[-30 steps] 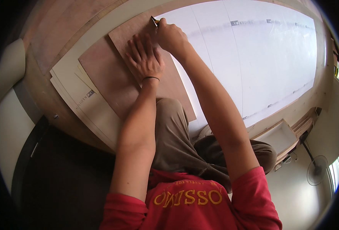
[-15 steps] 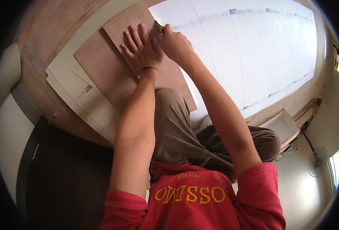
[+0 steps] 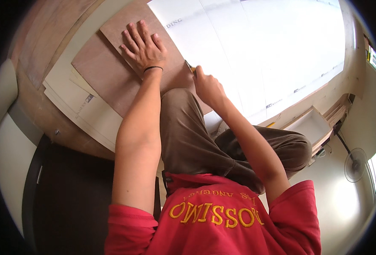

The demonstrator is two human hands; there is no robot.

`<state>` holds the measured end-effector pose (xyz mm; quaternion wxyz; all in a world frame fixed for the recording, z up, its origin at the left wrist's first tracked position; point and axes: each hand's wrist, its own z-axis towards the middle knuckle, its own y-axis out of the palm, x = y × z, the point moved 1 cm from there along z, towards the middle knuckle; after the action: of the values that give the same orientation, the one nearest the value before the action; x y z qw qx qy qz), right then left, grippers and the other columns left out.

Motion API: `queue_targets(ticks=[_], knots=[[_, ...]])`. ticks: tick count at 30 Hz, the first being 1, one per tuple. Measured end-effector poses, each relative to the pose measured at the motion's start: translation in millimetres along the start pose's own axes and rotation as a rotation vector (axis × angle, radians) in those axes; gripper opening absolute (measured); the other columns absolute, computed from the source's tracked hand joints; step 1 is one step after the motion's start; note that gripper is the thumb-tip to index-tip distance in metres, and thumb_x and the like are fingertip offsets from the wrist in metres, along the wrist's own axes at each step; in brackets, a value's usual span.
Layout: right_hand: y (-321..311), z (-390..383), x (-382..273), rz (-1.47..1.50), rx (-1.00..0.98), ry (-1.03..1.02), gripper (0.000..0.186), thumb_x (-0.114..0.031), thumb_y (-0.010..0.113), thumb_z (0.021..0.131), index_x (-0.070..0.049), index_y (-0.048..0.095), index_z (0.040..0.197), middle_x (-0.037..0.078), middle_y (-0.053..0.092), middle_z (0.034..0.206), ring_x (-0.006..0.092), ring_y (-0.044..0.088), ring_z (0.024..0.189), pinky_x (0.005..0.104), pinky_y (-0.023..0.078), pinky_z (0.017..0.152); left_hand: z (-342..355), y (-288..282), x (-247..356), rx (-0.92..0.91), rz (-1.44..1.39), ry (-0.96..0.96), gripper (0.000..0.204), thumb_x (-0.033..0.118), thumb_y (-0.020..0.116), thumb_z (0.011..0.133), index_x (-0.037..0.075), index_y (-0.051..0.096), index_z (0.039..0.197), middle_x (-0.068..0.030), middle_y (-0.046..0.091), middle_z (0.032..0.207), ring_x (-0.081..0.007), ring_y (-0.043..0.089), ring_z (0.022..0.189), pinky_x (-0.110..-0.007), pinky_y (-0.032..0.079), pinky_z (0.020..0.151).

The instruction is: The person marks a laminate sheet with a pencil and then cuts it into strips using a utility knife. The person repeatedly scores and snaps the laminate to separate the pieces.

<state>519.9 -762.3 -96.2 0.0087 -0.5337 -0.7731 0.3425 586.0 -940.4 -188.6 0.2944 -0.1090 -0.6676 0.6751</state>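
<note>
While a white sheet (image 3: 277, 51) spreads right, a brown board (image 3: 173, 66) lies left, under the splayed left hand (image 3: 144, 50). The right hand (image 3: 209, 87), clamped on a cutter (image 3: 192, 69), seems mid-cut along the board; the next stroke needs steadiness.

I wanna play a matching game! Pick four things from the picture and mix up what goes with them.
1. left hand
2. right hand
3. shirt
4. fan

A. red
B. flat on a brown board, fingers spread
C. near the picture's right edge
D. gripping a small tool at the board's edge

Pairs: 1-B, 2-D, 3-A, 4-C
</note>
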Motion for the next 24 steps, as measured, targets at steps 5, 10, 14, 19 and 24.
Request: queue_targets(ticks=[5,10,14,19,24], knots=[[17,-32,27,0.04,0.015,0.03,0.022,-0.021,0.048,0.1,-0.003,0.042,0.112,0.032,0.064,0.076,0.0538,0.063,0.076,0.0615,0.049,0.065,1,2,-2,-0.007,-0.04,-0.003,0.062,0.042,0.033,0.099,0.021,0.026,0.157,-0.0129,0.017,0.164,-0.0356,0.014,0.151,-0.063,0.006,0.116],[31,-50,49,0.008,-0.039,0.087,0.023,-0.022,0.047,0.101,-0.003,0.041,0.113,0.032,0.065,0.079,0.053,0.064,0.077,0.0605,0.05,0.066,1,4,1,0.005,-0.053,0.009,0.061,0.041,0.033,0.1,0.02,0.026,0.157,-0.0131,0.018,0.164,-0.0356,0.013,0.151,-0.063,0.006,0.116],[39,-69,63,-0.005,-0.071,0.106,0.023,-0.023,0.046,0.102,-0.004,0.041,0.114,0.031,0.065,0.078,0.0526,0.064,0.076,0.0604,0.05,0.066,1,5,-1,0.01,-0.029,0.018,0.061,0.041,0.032,0.1,0.02,0.026,0.157,-0.0137,0.018,0.164,-0.0359,0.014,0.151,-0.063,0.007,0.116],[19,-73,46,0.043,0.0,0.135,0.023,-0.022,0.047,0.101,-0.004,0.041,0.115,0.03,0.065,0.074,0.051,0.064,0.073,0.06,0.048,0.064,2,3,-2,0.027,0.039,0.019,0.061,0.04,0.035,0.099,0.02,0.028,0.157,-0.0126,0.021,0.163,-0.036,0.018,0.15,-0.063,0.011,0.116],[-39,-1,-34,0.191,0.292,-0.117,0.022,-0.02,0.05,0.098,-0.005,0.044,0.113,0.029,0.063,0.073,0.0495,0.061,0.069,0.0584,0.045,0.063,1,1,2,0.032,0.064,0.009,0.06,0.041,0.034,0.099,0.02,0.03,0.156,-0.0122,0.024,0.162,-0.0357,0.021,0.149,-0.061,0.015,0.116]])
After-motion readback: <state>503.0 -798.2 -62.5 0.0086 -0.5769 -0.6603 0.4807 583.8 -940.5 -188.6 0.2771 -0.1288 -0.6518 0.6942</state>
